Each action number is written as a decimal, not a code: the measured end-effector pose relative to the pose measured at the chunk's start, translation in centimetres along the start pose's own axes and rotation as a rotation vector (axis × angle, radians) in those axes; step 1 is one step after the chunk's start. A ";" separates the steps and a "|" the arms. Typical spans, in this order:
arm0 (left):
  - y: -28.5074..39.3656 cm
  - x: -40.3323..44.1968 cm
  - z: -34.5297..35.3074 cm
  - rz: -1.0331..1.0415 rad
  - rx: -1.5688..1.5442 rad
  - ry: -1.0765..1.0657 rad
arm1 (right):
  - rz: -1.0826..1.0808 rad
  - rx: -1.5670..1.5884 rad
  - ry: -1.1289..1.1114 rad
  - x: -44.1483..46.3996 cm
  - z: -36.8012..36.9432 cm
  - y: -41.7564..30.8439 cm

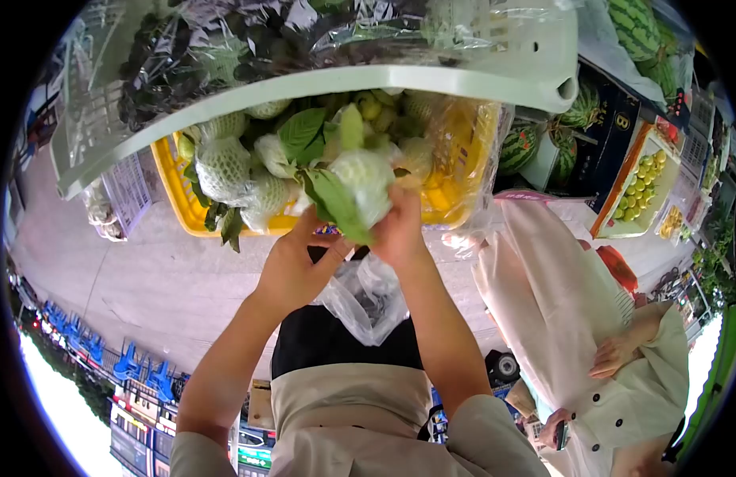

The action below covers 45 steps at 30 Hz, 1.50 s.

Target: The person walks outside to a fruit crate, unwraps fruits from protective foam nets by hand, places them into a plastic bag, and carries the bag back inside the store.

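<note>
A pale fruit in a white foam net (361,181), with green leaves (333,203) attached, is held up at the front of a yellow crate (177,195). My right hand (400,226) is closed round its right side. Just left of it, my left hand (300,258) touches the leaves with bent fingers; whether it grips them is unclear. A clear plastic bag (366,302) hangs below my hands, its top hidden. More net-wrapped fruits (223,171) with leaves fill the crate's left and middle.
A pale green crate (400,77) of plastic-wrapped dark produce overhangs the yellow one. At right are watermelons (517,149) and a box of green-yellow fruit (640,187). A person in light clothing (543,302) stands at my right, a phone (561,433) in one hand.
</note>
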<state>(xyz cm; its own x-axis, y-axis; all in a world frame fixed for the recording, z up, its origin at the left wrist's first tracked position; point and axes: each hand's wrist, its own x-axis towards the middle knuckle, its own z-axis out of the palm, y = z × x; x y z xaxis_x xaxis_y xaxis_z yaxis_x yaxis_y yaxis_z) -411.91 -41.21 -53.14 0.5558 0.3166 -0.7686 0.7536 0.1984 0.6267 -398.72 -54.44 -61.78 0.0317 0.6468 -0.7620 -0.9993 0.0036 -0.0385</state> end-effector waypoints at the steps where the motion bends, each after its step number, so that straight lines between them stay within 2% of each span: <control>1: 0.9 0.0 -0.3 0.011 0.004 0.009 | -0.031 -0.035 -0.046 -0.7 0.5 -0.1; 3: 2.7 -0.3 -1.0 -0.013 -0.100 -0.023 | -0.062 -0.067 -0.103 -2.0 2.1 -0.2; 5: 0.7 0.2 -0.6 0.045 -0.149 -0.030 | -0.151 -0.203 -0.027 -2.8 3.4 0.0; 8: -2.4 -0.2 0.4 -0.021 -0.642 -0.275 | -0.129 -0.223 -0.039 -3.6 3.1 0.5; 11: -1.6 -1.3 0.0 -0.056 -0.614 -0.302 | -0.056 -0.080 -0.046 -3.6 2.2 1.2; 12: -1.6 -1.6 0.5 -0.058 -0.585 -0.237 | -0.010 -0.032 -0.074 -3.8 2.6 0.9; 14: -2.8 -1.5 0.7 -0.087 -0.598 -0.242 | 0.076 -0.060 0.072 -4.5 3.7 0.5; 15: -2.7 -1.4 0.6 -0.108 -0.611 -0.246 | 0.076 -0.055 0.070 -4.5 3.6 0.6; 17: -2.2 -1.6 0.6 -0.140 -0.577 -0.235 | -0.064 -0.627 -0.003 -4.6 3.4 0.8; 18: -3.2 -1.4 0.7 -0.169 -0.576 -0.165 | -0.021 -0.677 0.140 -5.6 6.3 -0.2; 19: -3.8 -1.2 0.7 -0.197 -0.576 -0.097 | -0.021 -0.673 0.139 -5.8 7.1 -0.9; 21: -2.2 -1.2 0.0 -0.235 -0.611 -0.072 | -0.343 -1.310 0.167 -6.3 7.6 -1.9; 22: -1.7 -0.9 0.1 -0.104 -0.649 -0.003 | -0.476 -1.405 0.180 -6.8 7.9 -1.9; 23: -1.2 -0.7 0.0 0.033 -0.685 0.068 | -0.479 -1.406 0.180 -7.2 7.8 -2.1; 24: -0.7 -0.8 -0.4 0.025 -0.712 0.064 | -0.603 -1.443 -0.055 -7.4 7.6 -2.4; 26: -0.3 -0.9 -0.9 -0.004 -0.762 0.013 | -0.654 -1.362 -0.241 -7.7 8.2 -1.6; 29: 0.1 -1.4 -1.1 -0.089 -0.782 -0.072 | -0.625 -1.319 -0.165 -6.8 8.0 -0.6; 31: 0.1 -1.3 -0.5 0.186 -0.774 0.030 | -0.624 -1.318 -0.226 -6.0 8.2 -0.7; 33: -0.1 -1.6 -0.5 0.145 -0.791 0.074 | -0.618 -1.317 -0.278 -5.7 7.8 -0.6; 35: -1.0 -1.6 -0.9 0.164 -0.598 0.100 | -0.576 -1.245 -0.289 -5.3 7.1 -0.2; 36: -0.5 -1.5 -1.4 0.168 -0.474 0.109 | -0.488 -1.119 -0.287 -5.3 6.7 0.2; 37: -0.5 -1.4 -1.5 0.168 -0.474 0.117 | -0.486 -1.119 -0.295 -5.3 6.5 0.7; 39: -0.4 -1.4 -1.9 0.262 -0.272 0.167 | -0.455 -0.909 -0.254 -5.2 6.3 1.5; 41: 0.2 -1.6 -2.5 0.285 -0.154 0.199 | -0.446 -0.897 -0.275 -5.0 6.3 1.9; 44: 0.6 -1.5 -2.5 0.356 -0.074 0.251 | -0.528 -0.880 -0.256 -4.5 6.4 1.9; 45: 0.7 -1.4 -2.4 0.367 -0.076 0.267 | -0.640 -0.990 -0.215 -4.5 6.5 1.7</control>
<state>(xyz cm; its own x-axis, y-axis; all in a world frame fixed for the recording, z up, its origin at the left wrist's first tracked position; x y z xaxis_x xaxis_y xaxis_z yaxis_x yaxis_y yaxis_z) -413.02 -39.31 -51.33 0.6634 0.6049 -0.4405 0.4904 0.0931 0.8665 -400.67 -52.39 -54.20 0.4180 0.8563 -0.3033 -0.3502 -0.1561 -0.9236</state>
